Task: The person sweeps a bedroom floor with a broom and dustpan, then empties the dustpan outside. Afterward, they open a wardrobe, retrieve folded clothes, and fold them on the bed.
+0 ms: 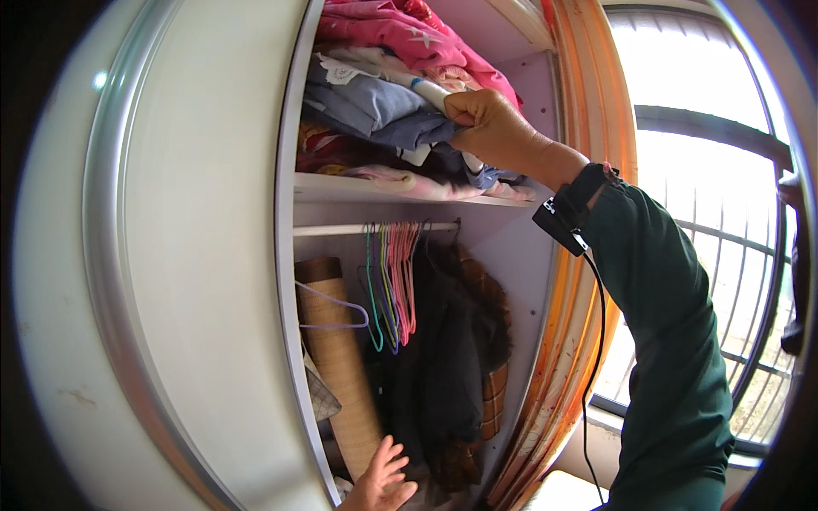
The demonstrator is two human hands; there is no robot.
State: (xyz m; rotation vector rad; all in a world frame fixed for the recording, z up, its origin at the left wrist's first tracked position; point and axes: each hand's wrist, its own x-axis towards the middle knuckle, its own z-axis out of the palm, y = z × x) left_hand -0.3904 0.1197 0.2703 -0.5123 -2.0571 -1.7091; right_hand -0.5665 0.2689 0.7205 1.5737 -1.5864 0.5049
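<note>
My right hand reaches up to the wardrobe shelf and pinches the edge of a folded blue-grey cloth in a heap of fabric. On top of the heap lies a pink cloth with a white star. A pale pink cloth hangs slightly over the edge of the shelf. Low in the view my left hand is raised with its fingers apart, holding nothing, in front of a rolled woven mat.
Several plastic hangers and dark clothing hang from a rail under the shelf. At left stands a white sliding door. An orange curtain and a barred window are at right. A black cable runs down from my right wrist.
</note>
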